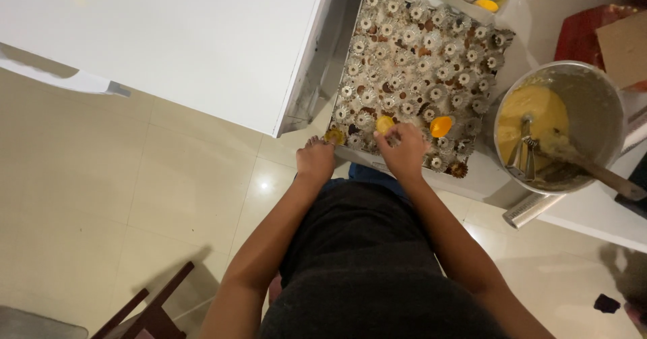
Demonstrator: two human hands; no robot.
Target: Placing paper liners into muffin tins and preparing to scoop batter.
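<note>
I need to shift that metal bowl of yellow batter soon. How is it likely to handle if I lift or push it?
The metal bowl looks partly filled with batter, so probably heavy for its size. The whisk and wooden-handled tool lean loose inside and may slide or swing. Its smeared inner wall suggests a slippery rim, and it seems to sit near the counter edge, so a push could tip it.

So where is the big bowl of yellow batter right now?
In the head view the metal bowl of batter sits at the right, on the white counter just right of the tray of small fluted moulds, with a whisk and a wooden-handled utensil in it.
</note>
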